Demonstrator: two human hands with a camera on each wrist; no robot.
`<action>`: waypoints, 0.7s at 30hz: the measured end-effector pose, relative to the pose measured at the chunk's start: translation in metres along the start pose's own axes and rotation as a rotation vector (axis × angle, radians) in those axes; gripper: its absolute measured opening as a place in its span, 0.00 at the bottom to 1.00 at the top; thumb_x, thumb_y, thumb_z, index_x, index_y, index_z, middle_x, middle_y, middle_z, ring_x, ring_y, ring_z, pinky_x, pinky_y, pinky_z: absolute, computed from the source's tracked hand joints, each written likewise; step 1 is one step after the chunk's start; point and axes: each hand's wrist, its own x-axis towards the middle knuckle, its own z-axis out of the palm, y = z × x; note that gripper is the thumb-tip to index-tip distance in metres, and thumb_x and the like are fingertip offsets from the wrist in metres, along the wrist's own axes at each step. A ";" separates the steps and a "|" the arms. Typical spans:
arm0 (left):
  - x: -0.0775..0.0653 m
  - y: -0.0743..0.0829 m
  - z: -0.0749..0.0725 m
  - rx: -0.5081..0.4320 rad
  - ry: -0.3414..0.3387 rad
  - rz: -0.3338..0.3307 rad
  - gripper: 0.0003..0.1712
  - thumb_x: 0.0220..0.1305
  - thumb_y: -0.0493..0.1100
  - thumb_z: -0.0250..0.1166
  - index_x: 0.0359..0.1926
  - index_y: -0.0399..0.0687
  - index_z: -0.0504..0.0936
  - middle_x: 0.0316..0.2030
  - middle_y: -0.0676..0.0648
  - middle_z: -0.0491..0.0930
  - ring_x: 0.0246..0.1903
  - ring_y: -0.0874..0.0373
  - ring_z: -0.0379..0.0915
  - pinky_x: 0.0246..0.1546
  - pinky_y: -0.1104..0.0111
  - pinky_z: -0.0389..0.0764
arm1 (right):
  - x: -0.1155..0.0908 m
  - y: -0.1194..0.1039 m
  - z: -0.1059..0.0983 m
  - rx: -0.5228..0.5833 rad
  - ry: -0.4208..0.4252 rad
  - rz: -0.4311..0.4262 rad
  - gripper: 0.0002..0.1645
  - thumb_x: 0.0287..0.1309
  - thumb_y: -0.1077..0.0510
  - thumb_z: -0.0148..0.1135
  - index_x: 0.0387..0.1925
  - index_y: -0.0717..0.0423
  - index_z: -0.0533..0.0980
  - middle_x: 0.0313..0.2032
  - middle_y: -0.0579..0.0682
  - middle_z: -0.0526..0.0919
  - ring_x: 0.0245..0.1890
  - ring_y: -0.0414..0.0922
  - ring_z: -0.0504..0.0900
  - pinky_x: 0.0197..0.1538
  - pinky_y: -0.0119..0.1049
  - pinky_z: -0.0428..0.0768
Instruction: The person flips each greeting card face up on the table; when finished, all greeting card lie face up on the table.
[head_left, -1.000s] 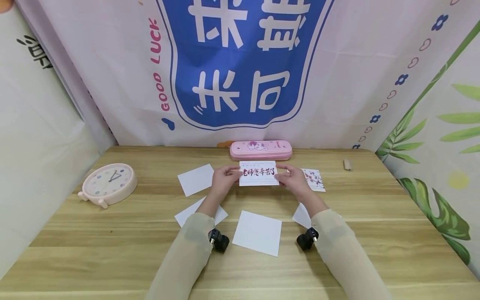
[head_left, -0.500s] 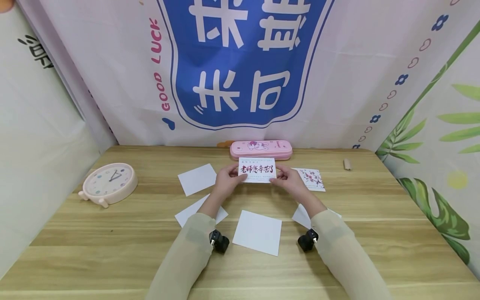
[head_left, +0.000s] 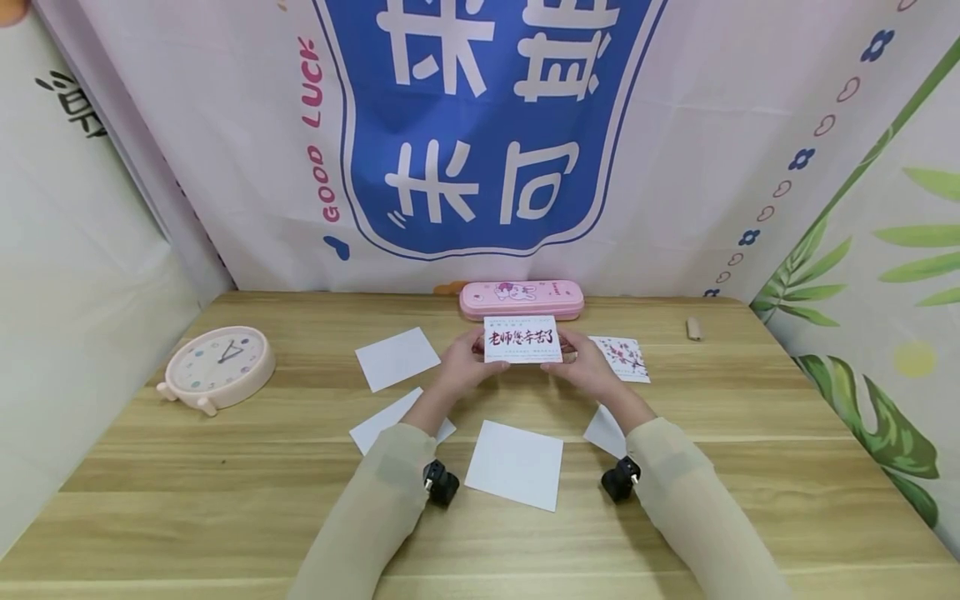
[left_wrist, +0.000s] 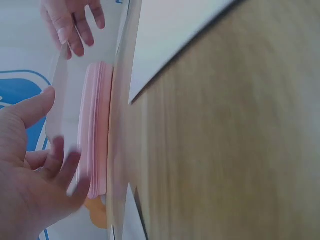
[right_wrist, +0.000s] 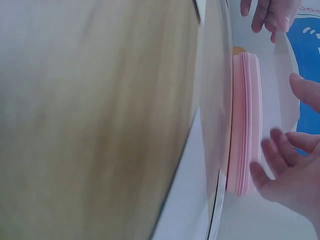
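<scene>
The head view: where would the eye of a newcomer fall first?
Probably on the large blue panel with white characters, top middle on the cloth backdrop. Next, likely the card with red characters, held up by the left grip and right grip in front of the pink case. The pale pink clock, at the table's left, may also draw attention.
</scene>
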 end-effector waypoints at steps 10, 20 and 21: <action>0.008 0.003 0.010 0.267 0.069 -0.037 0.40 0.41 0.56 0.68 0.57 0.50 0.66 0.58 0.45 0.59 0.58 0.49 0.48 0.55 0.49 0.41 | 0.006 0.008 -0.005 -0.095 0.045 0.007 0.41 0.41 0.57 0.66 0.58 0.62 0.60 0.59 0.65 0.54 0.59 0.59 0.50 0.58 0.53 0.48; 0.012 0.003 0.020 0.359 0.006 -0.105 0.41 0.42 0.54 0.68 0.58 0.47 0.65 0.59 0.42 0.57 0.61 0.45 0.38 0.54 0.45 0.35 | 0.009 0.021 -0.003 -0.208 0.033 0.134 0.42 0.40 0.53 0.67 0.58 0.60 0.61 0.60 0.67 0.49 0.59 0.63 0.47 0.57 0.57 0.44; 0.012 0.002 0.020 0.366 -0.003 -0.109 0.41 0.42 0.54 0.68 0.58 0.46 0.65 0.59 0.42 0.57 0.61 0.44 0.38 0.54 0.45 0.35 | 0.008 0.022 -0.002 -0.236 0.030 0.141 0.42 0.40 0.52 0.67 0.58 0.59 0.61 0.60 0.67 0.49 0.59 0.63 0.47 0.56 0.58 0.43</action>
